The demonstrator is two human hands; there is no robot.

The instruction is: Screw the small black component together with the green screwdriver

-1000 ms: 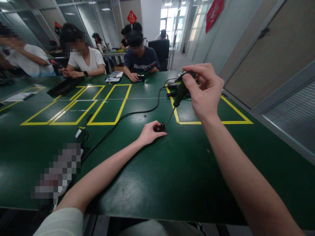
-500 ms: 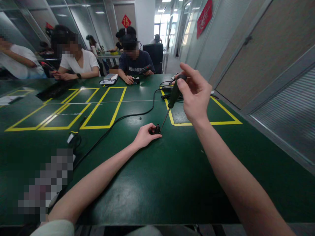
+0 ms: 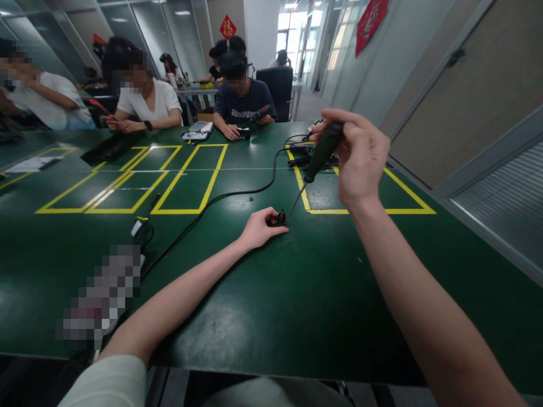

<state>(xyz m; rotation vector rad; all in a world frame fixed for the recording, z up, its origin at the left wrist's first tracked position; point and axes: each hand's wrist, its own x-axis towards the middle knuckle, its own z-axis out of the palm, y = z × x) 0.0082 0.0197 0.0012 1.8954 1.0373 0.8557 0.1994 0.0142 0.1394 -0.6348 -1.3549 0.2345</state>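
My left hand (image 3: 259,228) rests on the green table, thumb and fingers closed around a small black part (image 3: 281,217) with a short upright stub. What kind of part it is, I cannot make out. My right hand (image 3: 363,155) is raised to the right and grips the dark green handle of a screwdriver (image 3: 319,155). The tool slants down to the left, its thin shaft reaching the right side of the black part. Whether the tip sits in a screw is too small to tell.
A black cable (image 3: 220,196) runs across the table (image 3: 237,316). Yellow tape (image 3: 373,211) marks rectangles, with dark cabled items (image 3: 299,161) in the right one. A pixelated object (image 3: 106,288) lies left of my forearm. Several people sit opposite, one holding a dark tool (image 3: 259,114).
The camera view has shifted, moving the scene rightward in the picture. My right hand has turned around the screwdriver handle, the fingers now wrapped further over it. My left hand keeps its hold.
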